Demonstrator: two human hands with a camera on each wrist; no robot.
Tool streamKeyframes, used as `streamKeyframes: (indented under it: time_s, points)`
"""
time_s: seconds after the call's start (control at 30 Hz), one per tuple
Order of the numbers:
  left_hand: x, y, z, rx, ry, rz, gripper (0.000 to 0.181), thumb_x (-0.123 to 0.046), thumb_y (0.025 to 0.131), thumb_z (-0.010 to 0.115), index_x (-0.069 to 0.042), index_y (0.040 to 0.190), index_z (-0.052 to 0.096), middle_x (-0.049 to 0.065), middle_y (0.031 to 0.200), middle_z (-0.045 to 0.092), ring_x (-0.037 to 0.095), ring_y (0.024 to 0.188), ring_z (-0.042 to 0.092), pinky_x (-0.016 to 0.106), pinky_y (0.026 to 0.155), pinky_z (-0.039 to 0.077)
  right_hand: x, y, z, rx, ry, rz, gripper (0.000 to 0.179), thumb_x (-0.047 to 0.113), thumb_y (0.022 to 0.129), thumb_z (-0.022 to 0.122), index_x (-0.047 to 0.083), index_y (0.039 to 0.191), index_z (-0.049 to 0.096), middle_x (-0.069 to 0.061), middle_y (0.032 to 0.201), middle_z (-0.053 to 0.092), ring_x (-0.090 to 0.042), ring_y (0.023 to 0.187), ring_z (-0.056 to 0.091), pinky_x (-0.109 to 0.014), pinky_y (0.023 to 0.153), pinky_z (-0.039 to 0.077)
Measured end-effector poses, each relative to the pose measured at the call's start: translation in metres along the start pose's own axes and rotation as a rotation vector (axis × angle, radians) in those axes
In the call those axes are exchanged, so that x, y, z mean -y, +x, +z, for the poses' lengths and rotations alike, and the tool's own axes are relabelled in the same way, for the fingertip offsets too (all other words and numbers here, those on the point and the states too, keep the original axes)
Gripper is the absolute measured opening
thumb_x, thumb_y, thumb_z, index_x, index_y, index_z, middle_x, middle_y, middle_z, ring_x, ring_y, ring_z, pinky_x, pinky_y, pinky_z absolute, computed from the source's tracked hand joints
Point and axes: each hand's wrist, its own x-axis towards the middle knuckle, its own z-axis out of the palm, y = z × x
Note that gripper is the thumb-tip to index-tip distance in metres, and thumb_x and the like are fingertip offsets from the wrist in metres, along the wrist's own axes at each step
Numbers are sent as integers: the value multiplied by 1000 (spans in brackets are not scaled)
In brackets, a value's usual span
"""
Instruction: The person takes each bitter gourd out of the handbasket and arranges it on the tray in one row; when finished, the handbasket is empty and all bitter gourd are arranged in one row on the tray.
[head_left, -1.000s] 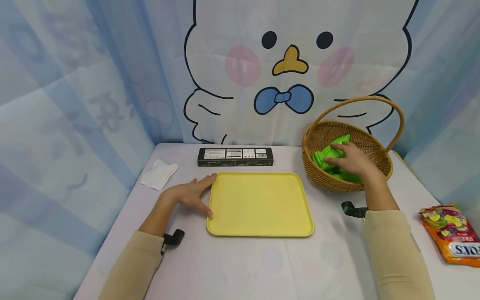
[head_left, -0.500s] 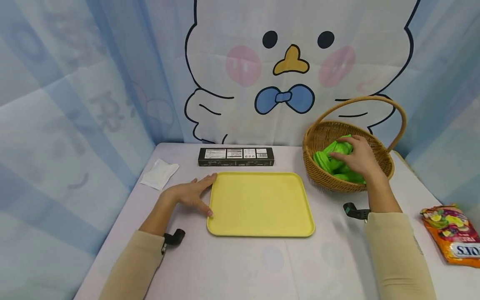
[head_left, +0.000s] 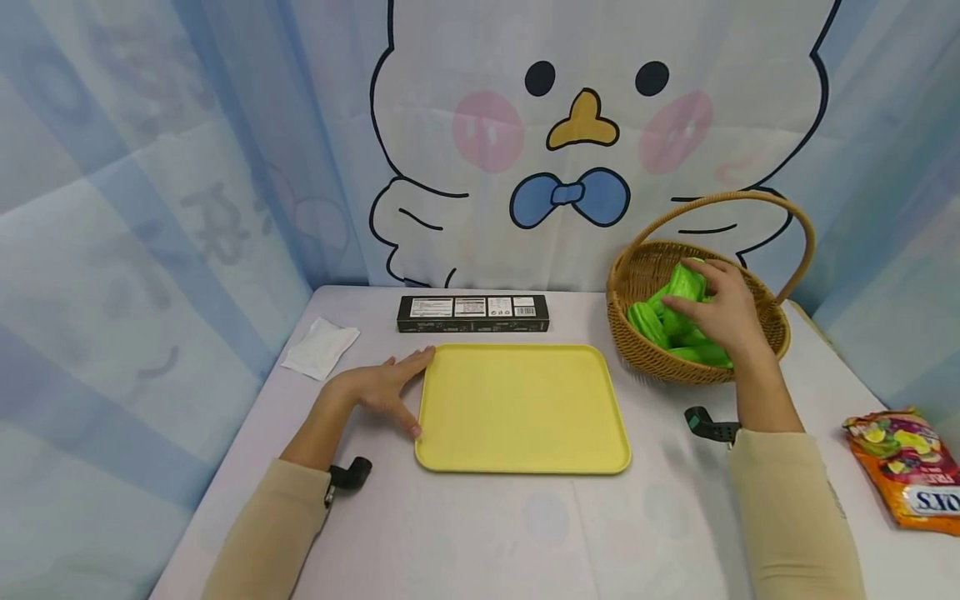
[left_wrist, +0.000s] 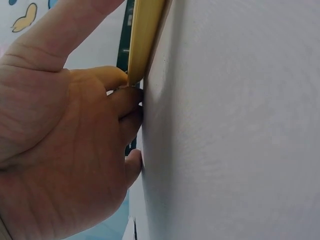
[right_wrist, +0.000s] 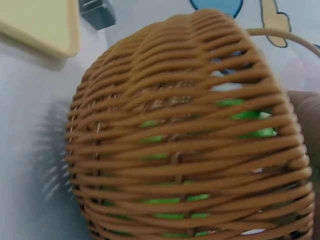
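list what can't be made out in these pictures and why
Count of the green things: head view, right hand and basket cover some.
Most of the right hand: right wrist view, basket and right edge.
Thumb tip of left hand: left wrist view, past the top edge.
Orange bag: head view, right edge cuts off its end.
Fine print on the black box: head view, too small.

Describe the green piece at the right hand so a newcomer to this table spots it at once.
Start at the yellow tray mid-table, then look right to the wicker basket with the arched handle. Inside are several bright green pieces. Yours reaches highest: the steeply standing green piece between the right hand's thumb and fingers.
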Motion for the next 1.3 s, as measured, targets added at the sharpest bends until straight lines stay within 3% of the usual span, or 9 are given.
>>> streamKeyframes:
  time_s: [0.13, 0.27, 0.37, 0.43, 0.53, 0.7, 1.0, 1.1, 1.3]
  points:
    - [0, 0, 0, 6, -4, 0, 150, -59, 60, 96, -17, 169, 1, 2, 177, -1, 25, 164, 0, 53, 133, 2, 7, -7, 0, -50, 116, 46, 82, 48, 94, 74, 20, 162, 39, -17, 171, 24, -52, 143, 39, -64, 104, 44]
    - [-1, 0, -1, 8, -4, -3, 150, -59, 61, 96, -16, 169, 1, 2, 177, -1, 25, 164, 0, 53, 133, 2, 14, -15, 1, -99, 190, 96, 81, 54, 93, 73, 33, 162, 38, -7, 171, 30, -37, 137, 47, -32, 88, 51]
    - [-1, 0, 0, 8, -4, -7, 150, -59, 60, 96, -17, 169, 1, 2, 177, -1, 25, 164, -1, 53, 133, 2, 19, -20, 5, -154, 235, 62, 76, 44, 93, 76, 35, 160, 42, -6, 167, 37, -21, 122, 53, -12, 74, 49]
    - [0, 1, 0, 8, -5, -9, 151, -59, 60, 96, -17, 169, 1, 2, 177, -1, 25, 164, -1, 53, 133, 2, 24, -23, 7, -193, 261, 8, 73, 35, 94, 78, 34, 158, 45, -6, 163, 42, -11, 114, 52, -7, 71, 48]
    - [1, 1, 0, 8, -4, -9, 151, -59, 60, 96, -17, 169, 0, 2, 177, -1, 25, 164, -1, 53, 133, 2, 33, -25, 9, -246, 307, -78, 71, 22, 93, 79, 29, 157, 49, -7, 158, 45, -3, 108, 50, -5, 74, 49]
    - [2, 2, 0, 8, 4, 0, 152, -60, 60, 96, -16, 169, 0, 3, 177, -1, 24, 164, -1, 53, 133, 2, 53, -34, 3, -269, 390, -200, 71, 8, 94, 76, 24, 157, 48, -8, 160, 40, -6, 119, 51, -3, 85, 51]
    - [1, 2, -4, 11, 18, 4, 151, -61, 61, 95, -15, 169, 0, 3, 177, -1, 25, 164, -1, 53, 133, 2, 83, -45, 10, -125, 703, -489, 77, -22, 86, 66, 5, 156, 48, -12, 160, 33, -19, 126, 52, -12, 87, 58]
    - [1, 2, -3, 10, 19, 3, 150, -60, 61, 95, -16, 169, 0, 2, 177, -2, 24, 164, -1, 53, 133, 2, 91, -47, 19, -79, 679, -518, 80, -24, 85, 67, 6, 157, 46, -11, 162, 31, -19, 127, 49, -13, 91, 57]
    - [2, 2, -1, 8, 13, 2, 151, -60, 60, 96, -15, 169, 1, 4, 177, 0, 24, 164, 0, 52, 133, 2, 106, -49, 45, 82, 609, -475, 86, -20, 86, 70, 12, 160, 41, -10, 168, 23, -19, 139, 43, -14, 101, 53]
